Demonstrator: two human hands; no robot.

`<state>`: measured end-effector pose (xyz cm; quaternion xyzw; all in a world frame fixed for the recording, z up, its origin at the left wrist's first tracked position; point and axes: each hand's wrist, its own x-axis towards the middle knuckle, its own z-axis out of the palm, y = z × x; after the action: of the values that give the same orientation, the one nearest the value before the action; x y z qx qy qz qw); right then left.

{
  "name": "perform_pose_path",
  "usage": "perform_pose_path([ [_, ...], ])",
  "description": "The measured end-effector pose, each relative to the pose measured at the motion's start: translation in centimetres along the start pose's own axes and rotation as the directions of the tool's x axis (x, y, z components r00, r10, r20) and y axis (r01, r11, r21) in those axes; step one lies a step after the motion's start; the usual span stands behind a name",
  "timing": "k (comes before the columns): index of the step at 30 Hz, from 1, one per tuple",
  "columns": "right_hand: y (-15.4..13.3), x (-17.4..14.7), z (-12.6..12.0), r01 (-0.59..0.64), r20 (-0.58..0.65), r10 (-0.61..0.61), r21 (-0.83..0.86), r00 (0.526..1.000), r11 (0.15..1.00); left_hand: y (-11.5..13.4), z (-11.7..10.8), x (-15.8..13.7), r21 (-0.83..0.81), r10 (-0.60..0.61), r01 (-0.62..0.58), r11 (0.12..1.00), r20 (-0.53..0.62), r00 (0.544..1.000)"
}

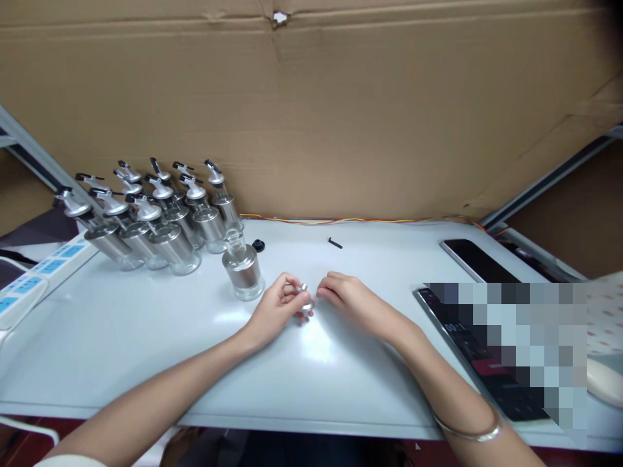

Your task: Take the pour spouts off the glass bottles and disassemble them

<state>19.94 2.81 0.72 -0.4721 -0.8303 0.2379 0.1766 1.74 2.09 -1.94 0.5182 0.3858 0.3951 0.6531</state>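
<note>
Above the table, my left hand (281, 306) is closed around a silver pourer cap (306, 302), its thumb and fingers hiding part of it. My right hand (346, 295) hovers just beside the cap with its fingers curled together; whether anything small sits in them is hidden. To the left of my hands stands a glass bottle (244, 267) with a metal band and no top on it. A small black stopper (258, 246) lies behind that bottle. Farther back, a little black lever (335, 243) rests on the table.
Several finished-looking bottles with silver pourers (171, 243) crowd the back left. A white power strip (41, 275) runs along the left edge. On the right lie a dark phone (479, 259) and a larger screen device (479, 350), partly pixelated. Cardboard (341, 117) walls the back.
</note>
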Motion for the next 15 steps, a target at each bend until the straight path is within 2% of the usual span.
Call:
perform_pose_path([
  [6, -0.37, -0.07, -0.49, 0.095, -0.131, -0.076, 0.146, 0.988, 0.985, 0.09, -0.22, 0.08, -0.011, 0.005, -0.004, 1.0, 0.025, 1.0],
  [12, -0.21, -0.16, -0.32, -0.012, -0.206, 0.034, 0.108, 0.978, 0.994, 0.01, -0.09, -0.06, -0.011, 0.031, -0.03, 0.999, 0.062, 0.998],
  [15, -0.17, 0.0, -0.27, -0.032, -0.218, 0.038, 0.029, 0.975, 0.999, -0.2, -0.22, -0.02, -0.008, 0.037, -0.036, 0.999, 0.08, 0.996],
])
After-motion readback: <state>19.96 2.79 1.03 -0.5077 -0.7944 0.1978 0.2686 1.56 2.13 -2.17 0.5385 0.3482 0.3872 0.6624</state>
